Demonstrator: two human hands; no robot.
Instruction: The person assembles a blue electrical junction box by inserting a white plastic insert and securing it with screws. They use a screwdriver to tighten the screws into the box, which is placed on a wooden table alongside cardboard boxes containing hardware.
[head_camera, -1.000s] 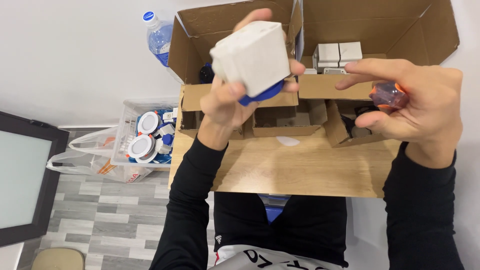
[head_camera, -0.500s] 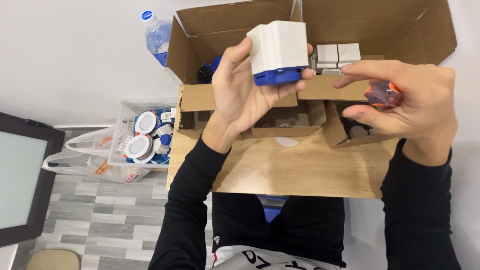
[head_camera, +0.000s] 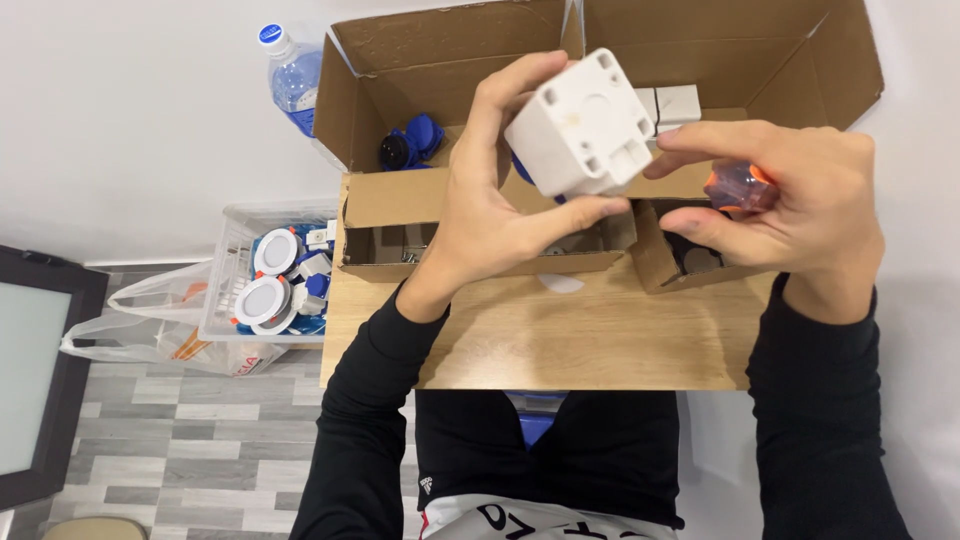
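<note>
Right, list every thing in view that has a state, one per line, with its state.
White square plastic block: gripped by left hand, held above the box.
Small orange translucent piece: pinched in right hand.
Brown cardboard box: flaps open.
Clear plastic water bottle: blue cap on, upright.
</note>
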